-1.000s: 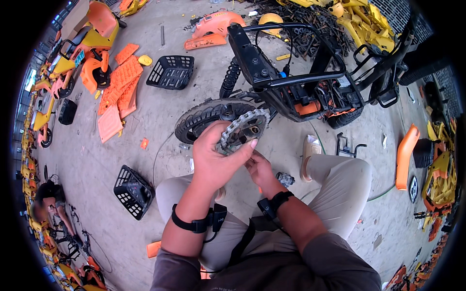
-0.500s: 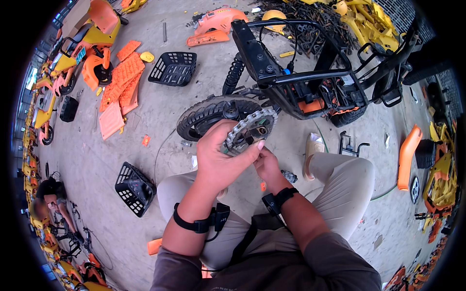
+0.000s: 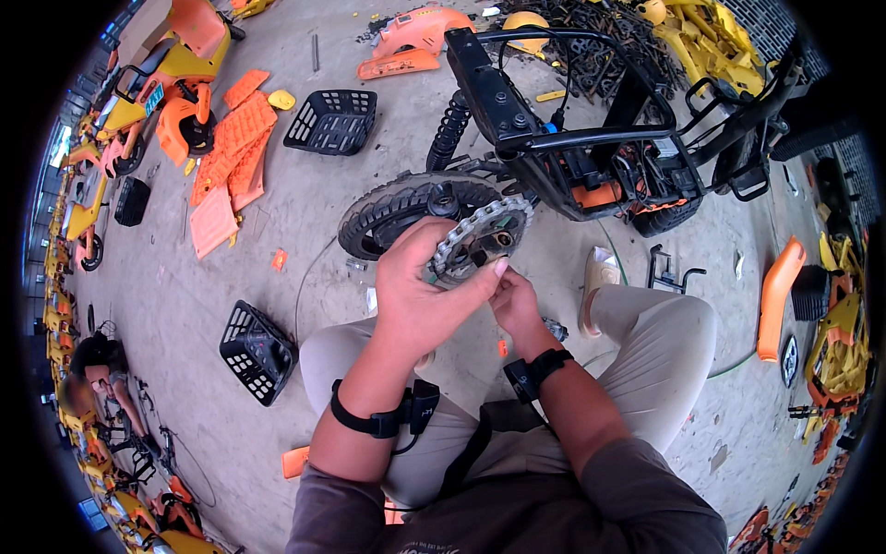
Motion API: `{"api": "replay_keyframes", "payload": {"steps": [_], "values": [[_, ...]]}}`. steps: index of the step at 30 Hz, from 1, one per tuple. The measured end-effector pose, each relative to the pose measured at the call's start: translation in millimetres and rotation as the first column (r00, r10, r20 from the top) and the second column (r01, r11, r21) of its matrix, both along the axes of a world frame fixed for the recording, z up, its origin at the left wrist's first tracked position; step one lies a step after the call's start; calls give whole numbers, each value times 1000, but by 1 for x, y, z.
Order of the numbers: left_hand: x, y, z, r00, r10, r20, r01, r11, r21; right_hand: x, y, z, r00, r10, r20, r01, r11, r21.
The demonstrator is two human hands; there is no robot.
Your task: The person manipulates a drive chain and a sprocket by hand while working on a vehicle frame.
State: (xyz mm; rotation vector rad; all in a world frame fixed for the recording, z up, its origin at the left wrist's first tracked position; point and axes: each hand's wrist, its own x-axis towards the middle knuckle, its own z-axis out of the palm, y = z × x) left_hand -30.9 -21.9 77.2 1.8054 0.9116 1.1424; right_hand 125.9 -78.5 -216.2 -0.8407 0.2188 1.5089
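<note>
A round metal sprocket (image 3: 491, 222) with a chain-like toothed rim sits tilted in front of me, its dark hub facing up and right. My left hand (image 3: 411, 286) is closed around its left side, the thumb stretched along the lower edge towards the hub. Close below the hub is my right hand (image 3: 519, 305), fingers curled together beside the left thumb tip. Whatever those right fingers hold, if anything, is hidden. Just beyond the sprocket lies a black-tyred wheel (image 3: 369, 222), beside a stripped black scooter frame (image 3: 554, 143) with a coil-spring shock absorber (image 3: 449, 129).
Black plastic baskets stand on the concrete floor, one farther off (image 3: 332, 120) and another near my left knee (image 3: 257, 355). Orange panels (image 3: 235, 148) lie at left, a long orange cover (image 3: 781, 295) at right. At far left, another person (image 3: 106, 379) is beside parked scooters.
My right hand has shifted slightly right and down from the hub. The left hand keeps its grip, and the sprocket has barely moved. The whole view has shifted a little.
</note>
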Motion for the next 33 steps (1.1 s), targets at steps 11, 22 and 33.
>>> {"api": "replay_keyframes", "payload": {"steps": [11,22,33], "values": [[2,-3,4,999,-33,41,33,999,-19,9,0,-18,994,-23,-103,30,997,66],[1,-2,4,999,-48,25,47,998,30,5,-3,-24,992,-37,-119,47,996,79],[1,-4,5,998,-60,31,60,998,-7,6,-5,-33,992,-65,-108,77,990,115]]}}
